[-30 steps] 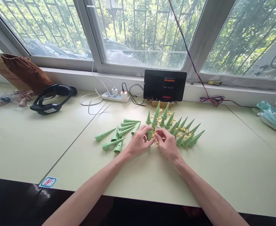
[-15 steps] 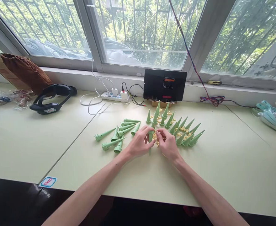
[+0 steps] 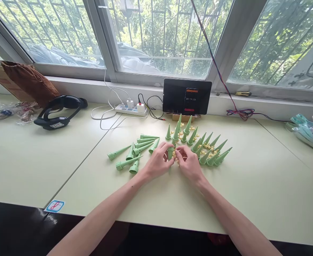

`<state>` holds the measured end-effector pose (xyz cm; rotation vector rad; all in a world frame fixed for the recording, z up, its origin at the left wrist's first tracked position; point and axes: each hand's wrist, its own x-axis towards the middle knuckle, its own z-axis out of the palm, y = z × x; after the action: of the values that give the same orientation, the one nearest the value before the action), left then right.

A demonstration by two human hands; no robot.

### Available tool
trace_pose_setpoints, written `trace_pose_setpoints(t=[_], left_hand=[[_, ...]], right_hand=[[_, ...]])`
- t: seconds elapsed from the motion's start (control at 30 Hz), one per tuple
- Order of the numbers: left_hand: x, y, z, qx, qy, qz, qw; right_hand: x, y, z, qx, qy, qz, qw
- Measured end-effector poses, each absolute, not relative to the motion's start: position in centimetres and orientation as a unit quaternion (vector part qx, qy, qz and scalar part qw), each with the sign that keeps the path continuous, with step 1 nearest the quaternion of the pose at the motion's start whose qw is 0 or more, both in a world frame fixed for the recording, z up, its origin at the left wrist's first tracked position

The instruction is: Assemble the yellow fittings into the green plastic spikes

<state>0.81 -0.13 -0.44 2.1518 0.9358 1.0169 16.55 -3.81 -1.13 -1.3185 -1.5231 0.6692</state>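
Observation:
My left hand (image 3: 158, 163) is closed around a green plastic cone spike (image 3: 169, 153), held with its wide end up. My right hand (image 3: 190, 164) pinches a small yellow piece (image 3: 175, 153) right at the top of that spike. More small yellow pieces (image 3: 207, 146) lie scattered among a group of green spikes (image 3: 211, 151) to the right of my hands. A second pile of green spikes (image 3: 135, 151) lies flat on the pale green table (image 3: 252, 185) to the left.
A black tablet (image 3: 187, 96) showing a timer leans against the window sill. A white power strip (image 3: 131, 108) with cables sits left of it, then a black headset (image 3: 57, 112) and a brown bag (image 3: 30, 81). Teal and pink items (image 3: 308, 131) lie far right.
My right hand has shifted slightly left and closer to the top of the spike in my left hand. The spike has risen a little, and the timer has counted up.

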Motion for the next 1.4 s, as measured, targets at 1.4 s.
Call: trace_pose_setpoints(t=[1.4], left_hand=[[0.72, 0.01, -0.40, 0.796, 0.340, 0.397, 0.306]], right_hand=[[16.66, -3.91, -0.95, -0.534, -0.622, 0.288, 0.495]])
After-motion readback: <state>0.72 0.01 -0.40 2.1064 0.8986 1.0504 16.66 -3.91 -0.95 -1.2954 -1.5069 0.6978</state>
